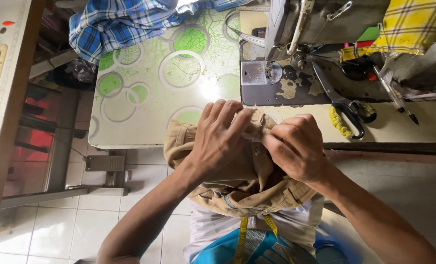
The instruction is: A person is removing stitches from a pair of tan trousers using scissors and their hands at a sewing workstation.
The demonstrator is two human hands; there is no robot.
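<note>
Both my hands grip a bunched tan garment (247,188) at the front edge of the sewing table (144,132). My left hand (218,139) lies over its left side, fingers curled onto a folded seam. My right hand (296,146) pinches the same seam from the right, thumb and fingers closed on the cloth. The rest of the garment hangs down into my lap, where a yellow measuring tape (242,234) dangles.
A grey sewing machine (321,24) stands at the back with its needle plate (259,73) just beyond my hands. Black-handled scissors (338,95) lie to the right. Blue plaid cloth (115,22) is heaped at the back left, yellow plaid cloth (413,24) at the back right.
</note>
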